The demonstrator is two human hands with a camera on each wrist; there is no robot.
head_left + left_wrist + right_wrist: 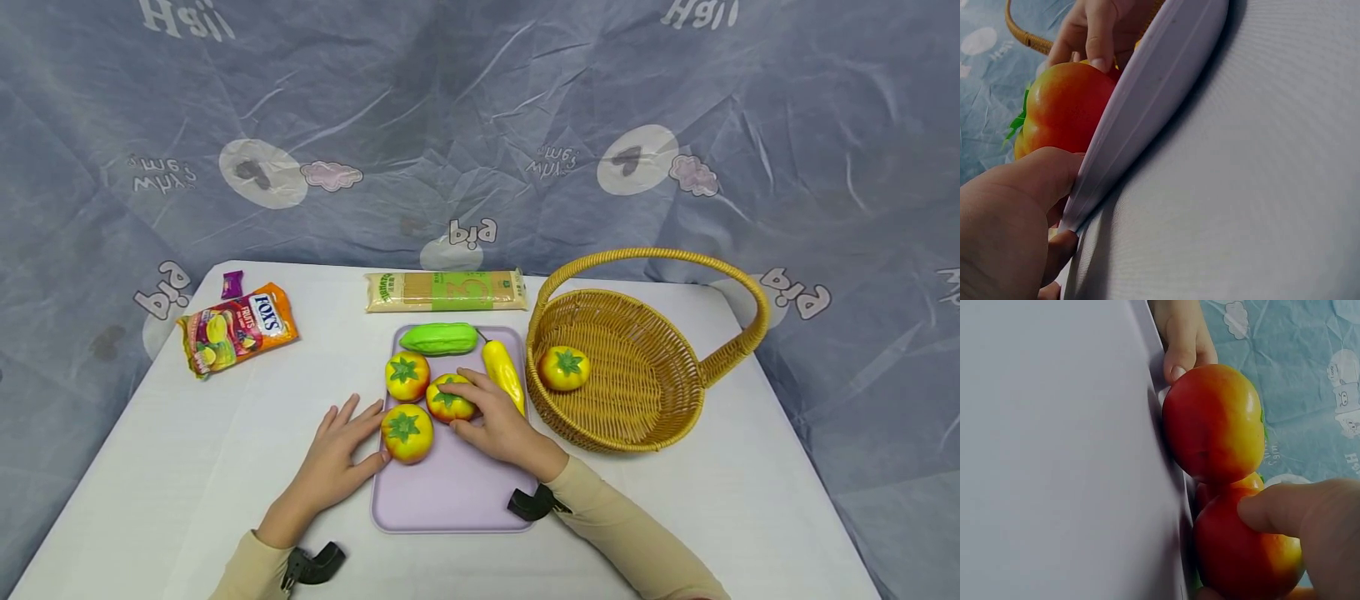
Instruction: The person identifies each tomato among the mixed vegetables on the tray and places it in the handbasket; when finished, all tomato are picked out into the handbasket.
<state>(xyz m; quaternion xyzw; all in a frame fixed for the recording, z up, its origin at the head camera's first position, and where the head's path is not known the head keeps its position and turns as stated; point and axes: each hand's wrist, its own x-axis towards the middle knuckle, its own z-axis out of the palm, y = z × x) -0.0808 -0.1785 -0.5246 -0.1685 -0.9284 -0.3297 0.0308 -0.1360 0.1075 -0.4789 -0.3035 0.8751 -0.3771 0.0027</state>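
My right hand [498, 421] grips a yellow-red persimmon [444, 403] on the lilac tray [457, 508], thumb on the near side and fingers over the far side. The right wrist view shows its thumb pressed on that persimmon [1241, 550]. At the tray's left edge rests my left hand [337, 458], fingers spread, thumb tip beside the nearest persimmon [407, 435]. In the left wrist view the left thumb [1047, 175] touches the rim. Another persimmon [406, 379] lies farther back. A green ridged fruit or vegetable [438, 338] and a yellow pepper [502, 375] are also on the tray.
Right of the tray stands a wicker basket [678, 417] with a high handle and one persimmon [564, 368] inside. Behind the tray lies a noodle pack [446, 292]. A candy bag [238, 329] and a small purple wrapped sweet [232, 285] are at the back left.
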